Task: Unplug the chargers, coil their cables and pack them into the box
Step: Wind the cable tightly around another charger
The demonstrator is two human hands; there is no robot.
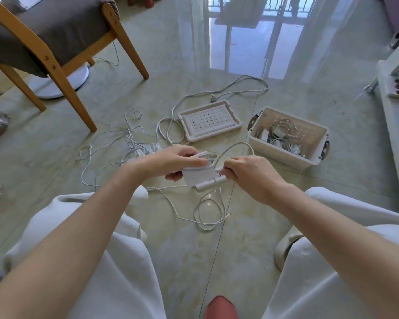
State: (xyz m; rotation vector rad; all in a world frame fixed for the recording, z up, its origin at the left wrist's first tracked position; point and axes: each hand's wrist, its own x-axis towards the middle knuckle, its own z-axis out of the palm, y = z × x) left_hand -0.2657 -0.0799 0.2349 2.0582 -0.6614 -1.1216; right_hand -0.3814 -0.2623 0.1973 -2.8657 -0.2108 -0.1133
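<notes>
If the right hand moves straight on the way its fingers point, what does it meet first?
The right hand would probably meet the white rectangular charger block held by the left hand; depth is unclear.

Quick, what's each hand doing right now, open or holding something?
Left hand: gripping the white charger.
Right hand: pinching the cable that loops off that charger.

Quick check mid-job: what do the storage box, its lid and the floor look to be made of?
The storage box looks like milky, semi-translucent moulded plastic with a matte finish. Its lid seems the same whitish plastic, moulded with a grid. The floor is probably polished stone or ceramic tile: glossy, with sharp reflections and thin joint lines.
</notes>
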